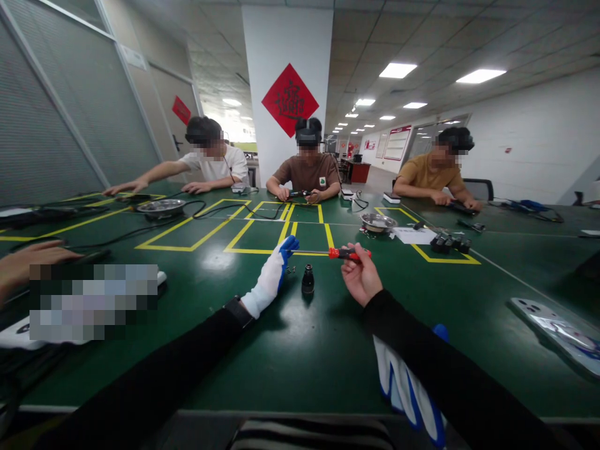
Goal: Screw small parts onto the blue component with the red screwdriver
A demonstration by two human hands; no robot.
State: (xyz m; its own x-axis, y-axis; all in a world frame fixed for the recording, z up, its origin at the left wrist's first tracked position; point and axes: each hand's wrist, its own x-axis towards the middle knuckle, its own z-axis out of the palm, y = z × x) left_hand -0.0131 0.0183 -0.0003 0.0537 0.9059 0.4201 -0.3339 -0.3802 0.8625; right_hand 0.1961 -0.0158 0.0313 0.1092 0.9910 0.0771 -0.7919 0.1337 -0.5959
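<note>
My right hand [362, 275] is bare and closed around the red and black handle of a screwdriver [341, 253]. The screwdriver lies level, its thin shaft pointing left. My left hand [274, 275] wears a white and blue work glove, fingers stretched out and the blue palm facing right. The shaft's tip reaches the gloved fingers; contact cannot be made out. Between my hands a small black bottle-shaped part [307, 280] with a metal top stands upright on the green table [300, 350]. A few tiny metal pieces [291, 269] lie beside it.
Under my right forearm lies another glove [407, 381]. A phone [557, 331] rests at the right. Farther back are a metal bowl [377, 222], black parts [450, 242], another bowl [162, 207] and cables [206, 212]. Several people sit around; one person's hand [35, 262] is at the left.
</note>
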